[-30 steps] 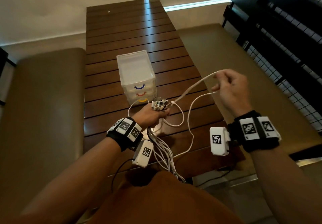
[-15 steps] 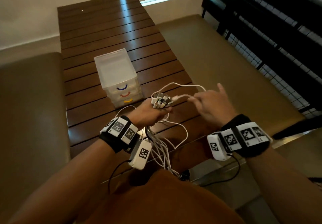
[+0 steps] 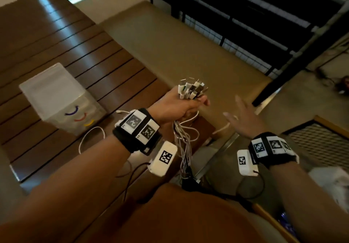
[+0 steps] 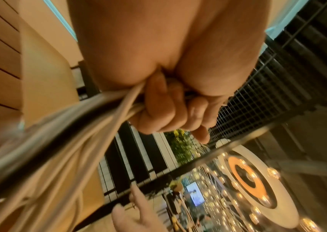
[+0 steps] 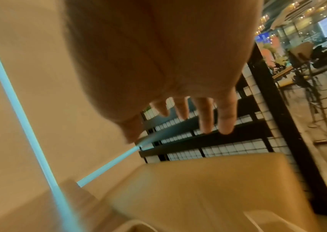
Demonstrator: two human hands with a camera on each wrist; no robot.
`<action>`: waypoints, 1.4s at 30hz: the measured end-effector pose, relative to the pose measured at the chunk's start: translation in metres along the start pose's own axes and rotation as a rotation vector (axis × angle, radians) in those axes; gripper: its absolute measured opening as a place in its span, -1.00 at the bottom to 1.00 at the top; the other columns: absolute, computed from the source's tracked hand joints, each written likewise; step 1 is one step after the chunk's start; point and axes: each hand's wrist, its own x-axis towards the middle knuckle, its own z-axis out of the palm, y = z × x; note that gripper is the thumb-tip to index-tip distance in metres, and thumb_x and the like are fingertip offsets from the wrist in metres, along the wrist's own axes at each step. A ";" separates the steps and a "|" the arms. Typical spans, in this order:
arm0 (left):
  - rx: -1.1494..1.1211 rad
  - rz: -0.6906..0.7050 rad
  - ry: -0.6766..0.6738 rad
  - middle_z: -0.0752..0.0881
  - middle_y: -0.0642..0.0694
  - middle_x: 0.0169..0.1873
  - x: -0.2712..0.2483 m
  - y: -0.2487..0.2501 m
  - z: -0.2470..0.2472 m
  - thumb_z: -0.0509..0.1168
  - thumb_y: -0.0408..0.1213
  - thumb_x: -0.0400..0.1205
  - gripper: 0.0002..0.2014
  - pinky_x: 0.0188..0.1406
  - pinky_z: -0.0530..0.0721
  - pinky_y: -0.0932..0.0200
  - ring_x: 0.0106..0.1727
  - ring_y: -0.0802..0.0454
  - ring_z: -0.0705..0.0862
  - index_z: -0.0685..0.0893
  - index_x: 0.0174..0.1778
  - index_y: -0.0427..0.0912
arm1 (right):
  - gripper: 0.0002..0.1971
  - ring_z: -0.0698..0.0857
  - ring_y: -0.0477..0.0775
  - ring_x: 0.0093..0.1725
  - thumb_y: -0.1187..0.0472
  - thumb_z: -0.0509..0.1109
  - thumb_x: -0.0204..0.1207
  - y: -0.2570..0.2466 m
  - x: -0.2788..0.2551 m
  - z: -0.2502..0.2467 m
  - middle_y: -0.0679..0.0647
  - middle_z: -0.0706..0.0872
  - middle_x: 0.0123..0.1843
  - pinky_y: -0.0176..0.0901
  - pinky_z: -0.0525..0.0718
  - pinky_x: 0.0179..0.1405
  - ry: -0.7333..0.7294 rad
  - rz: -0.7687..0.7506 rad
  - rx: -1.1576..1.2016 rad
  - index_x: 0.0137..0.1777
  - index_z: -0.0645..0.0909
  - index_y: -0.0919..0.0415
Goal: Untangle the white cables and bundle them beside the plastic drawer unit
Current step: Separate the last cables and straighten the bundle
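Left hand (image 3: 175,106) is fisted around the cables (image 3: 184,138), raised; right hand (image 3: 243,120) is beside it, fingers (image 5: 206,116) spread, holding nothing.

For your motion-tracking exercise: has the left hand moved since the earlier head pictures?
Yes. The left hand, gripping the white cables, has shifted right, away from the drawer unit, out over the table's right edge.

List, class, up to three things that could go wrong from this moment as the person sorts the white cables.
1. The left hand alone grips the white cables; the right hand is open, so plugs may slip out.
2. The strands hang past the wooden table edge, still twisted, and could snag or knot tighter.
3. A loose cable loop lies beside the plastic drawer unit; a tug might drag it against the unit.
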 end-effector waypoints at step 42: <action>-0.116 -0.004 -0.097 0.42 0.06 -0.62 0.051 0.036 0.046 0.06 -0.12 0.77 -0.65 -0.07 0.66 -0.27 -0.52 0.03 0.43 0.48 -0.30 -0.20 | -0.74 0.71 0.32 0.10 0.29 0.12 0.68 0.065 -0.006 0.021 0.26 0.73 0.09 0.04 0.61 -0.07 0.107 0.336 -0.408 0.08 0.66 0.29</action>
